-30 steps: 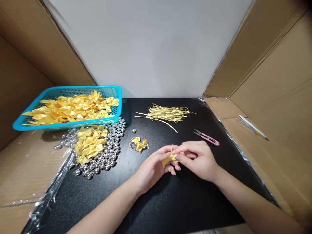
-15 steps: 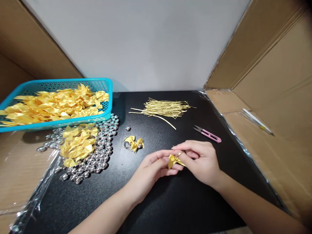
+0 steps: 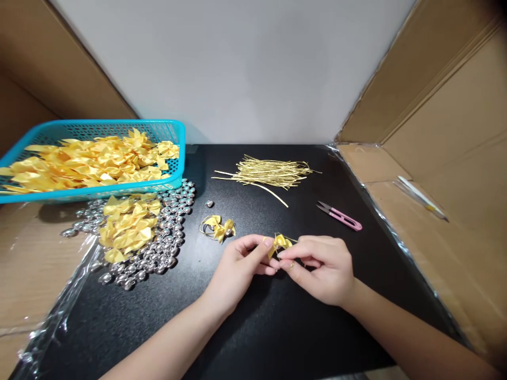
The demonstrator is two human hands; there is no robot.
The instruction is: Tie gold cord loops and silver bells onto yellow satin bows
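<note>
Right hand shifts nearside of bow; can't tell its grip. Left hand pinches bow above counter. Beaded bows look done; loose bows, beads, cords remain.

light grey wall, back | cardboard panels, both sides | slim white tool, right

Back left of us sits a basket with bows in it. Before it lie beads, a heap of bows on top. Right of them, on the table, are a lone bead and, nearer us, tied bows. Behind our hands lie strings; to their right and nearer, scissors. Farther right, a tool rests on cardboard.
</note>
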